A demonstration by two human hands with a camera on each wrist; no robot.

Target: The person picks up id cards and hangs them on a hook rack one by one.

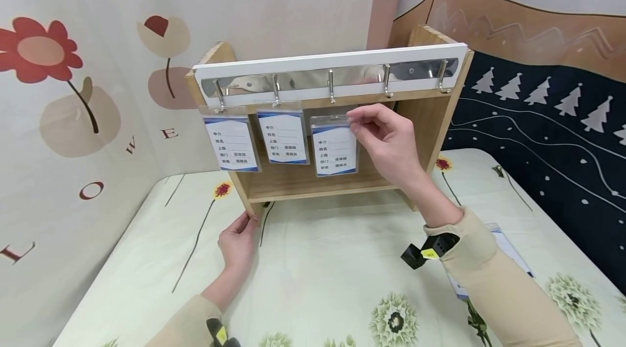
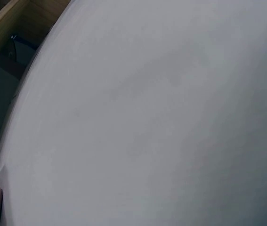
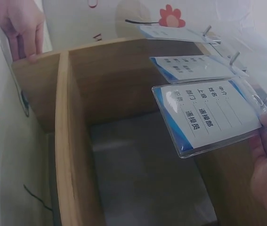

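Observation:
My right hand (image 1: 391, 143) pinches a clear plastic ID badge holder (image 1: 335, 150) by its upper right corner, just below the middle hook (image 1: 331, 86) of a wooden shelf. The badge card is white with blue edges and printed Chinese text. To its left, two similar badges, the left one (image 1: 232, 145) and the middle one (image 1: 283, 138), hang from the first two hooks. My left hand (image 1: 238, 246) grips the bottom of the shelf's left side panel (image 1: 243, 192) between thumb and fingers. In the right wrist view, the held badge (image 3: 208, 115) tilts toward the camera.
Two hooks to the right, including the end hook (image 1: 443, 76), carry nothing. More badges (image 1: 511, 249) lie on the flower-print tablecloth (image 1: 323, 260), partly behind my right forearm. Printed curtains (image 1: 293, 5) stand behind the shelf. The left wrist view shows mostly pale cloth (image 2: 147, 117).

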